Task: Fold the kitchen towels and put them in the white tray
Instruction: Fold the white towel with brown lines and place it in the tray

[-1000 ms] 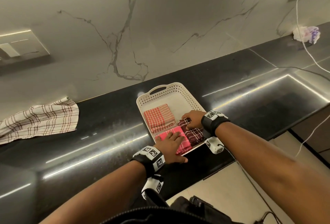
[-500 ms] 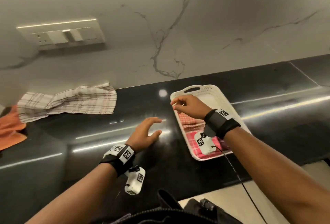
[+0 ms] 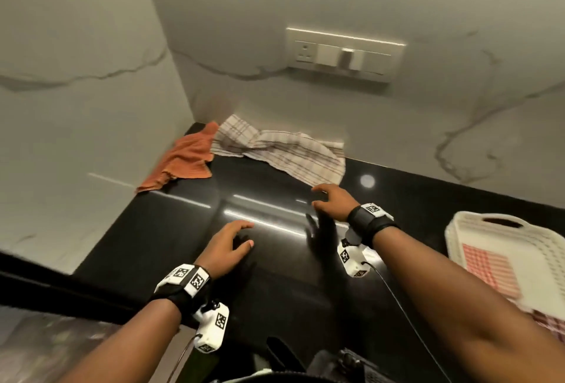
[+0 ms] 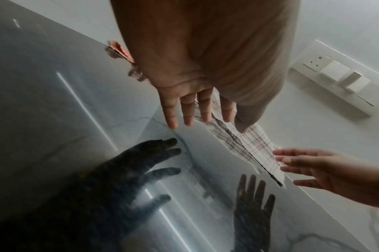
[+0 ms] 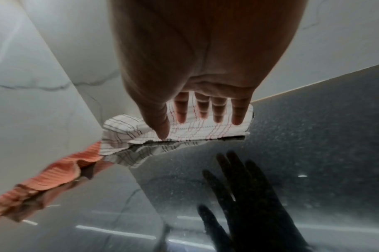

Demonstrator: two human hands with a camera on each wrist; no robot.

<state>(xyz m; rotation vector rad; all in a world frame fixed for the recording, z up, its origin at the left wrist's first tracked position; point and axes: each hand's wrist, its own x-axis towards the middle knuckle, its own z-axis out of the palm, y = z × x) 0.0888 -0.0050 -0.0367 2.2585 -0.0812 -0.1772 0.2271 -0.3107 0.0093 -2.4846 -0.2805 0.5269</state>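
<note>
A crumpled white checked towel (image 3: 284, 153) lies by the back wall on the black counter (image 3: 171, 229), with an orange towel (image 3: 183, 162) to its left in the corner. My right hand (image 3: 328, 202) hovers open just short of the white towel's near edge (image 5: 184, 131), fingers spread and empty. My left hand (image 3: 232, 242) is open above the bare counter, nearer to me, holding nothing (image 4: 197, 109). The white tray (image 3: 477, 229) sits at the far right with a folded red checked towel (image 3: 489, 269) inside; another folded towel (image 3: 550, 324) shows at the frame edge.
A switch and socket plate (image 3: 345, 55) is on the marble back wall. A side wall (image 3: 76, 92) closes the counter's left end. A cable (image 3: 403, 315) runs from my right wrist camera. The glossy counter mirrors both hands.
Both hands left the tray and swept left across the counter toward the unfolded towels. The view turned left, so the tray now sits at the right edge.
</note>
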